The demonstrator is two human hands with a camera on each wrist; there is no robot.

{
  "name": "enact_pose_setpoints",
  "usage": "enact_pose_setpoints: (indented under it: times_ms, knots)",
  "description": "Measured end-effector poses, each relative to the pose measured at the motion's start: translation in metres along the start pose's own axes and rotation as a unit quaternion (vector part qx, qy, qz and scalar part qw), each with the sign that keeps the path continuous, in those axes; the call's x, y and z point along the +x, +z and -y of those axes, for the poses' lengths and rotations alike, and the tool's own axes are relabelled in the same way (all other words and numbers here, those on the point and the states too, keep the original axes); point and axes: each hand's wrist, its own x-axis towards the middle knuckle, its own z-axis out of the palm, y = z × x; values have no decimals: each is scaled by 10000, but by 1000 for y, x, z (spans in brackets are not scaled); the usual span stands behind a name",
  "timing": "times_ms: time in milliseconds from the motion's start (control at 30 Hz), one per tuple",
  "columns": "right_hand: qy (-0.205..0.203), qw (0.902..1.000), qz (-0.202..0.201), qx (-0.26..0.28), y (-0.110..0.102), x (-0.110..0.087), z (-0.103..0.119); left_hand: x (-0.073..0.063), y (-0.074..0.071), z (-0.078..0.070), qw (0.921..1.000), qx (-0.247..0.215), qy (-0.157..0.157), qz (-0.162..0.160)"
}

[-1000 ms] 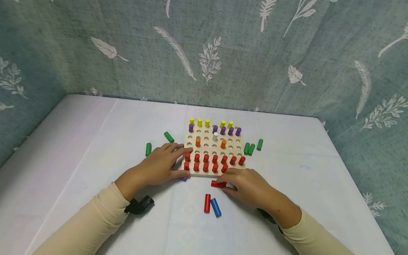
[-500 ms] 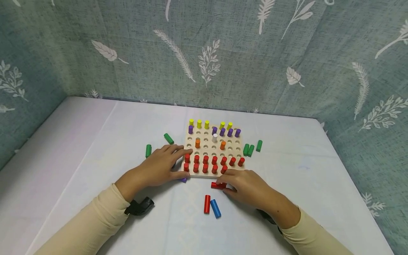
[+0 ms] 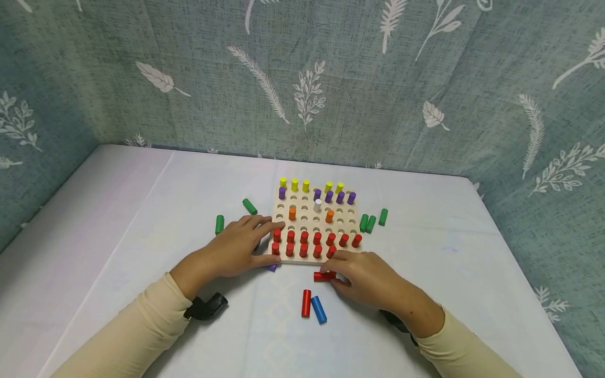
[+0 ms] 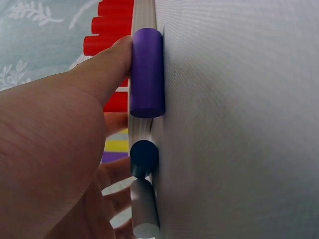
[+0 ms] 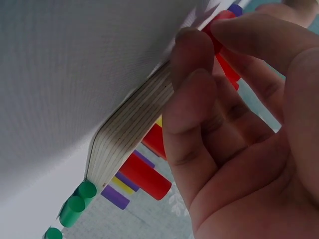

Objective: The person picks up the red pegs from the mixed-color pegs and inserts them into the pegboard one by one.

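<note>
A square wooden pegboard (image 3: 340, 221) lies on the table with red, orange, white, purple and yellow pegs standing in it. My left hand (image 3: 238, 247) rests along its left edge, thumb at the front corner and fingers on the side. Under that hand, in the left wrist view, lie a purple peg (image 4: 147, 74), a dark blue peg (image 4: 143, 155) and a whitish peg (image 4: 144, 209). Just in front of the board, my right hand (image 3: 368, 278) pinches the right end of a red peg (image 3: 321, 276) lying sideways; its fingers partly hide the peg.
Nearer me lie a second red peg (image 3: 306, 303) and a blue peg (image 3: 319, 310). Green pegs (image 3: 371, 224) lie right of the board, and others, such as a green peg (image 3: 219, 224), lie to its left. A patterned cloth (image 3: 189, 94) hangs behind the table.
The whole head view has shifted slightly as the camera tilted. Both hands and the pegs keep their places.
</note>
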Motion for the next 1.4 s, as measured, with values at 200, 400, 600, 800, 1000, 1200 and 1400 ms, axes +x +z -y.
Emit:
enact_pose_setpoints:
  times_ms: [200,400,600,800,1000,1200,1400]
  knots:
    - [68,9999,-32,-119,-1,-1,0,0,0,0,10000,-9,44,3]
    - [99,9999,-54,-126,-5,-2,-1,0,0,0,10000,-12,64,6]
    - [76,9998,-179,-40,-9,-3,-1,0,0,0,10000,-9,31,30]
    - [110,9995,-291,2,-14,-5,-2,0,1,0,10000,15,14,37]
    - [202,9992,-323,87,-18,-5,-5,0,1,0,10000,-15,25,28]
    - [248,9989,-373,119,-22,-5,-8,0,0,1,10000,-31,10,0]
    - [291,9983,-490,141,-26,-7,-10,-1,0,1,10000,-57,25,-14]
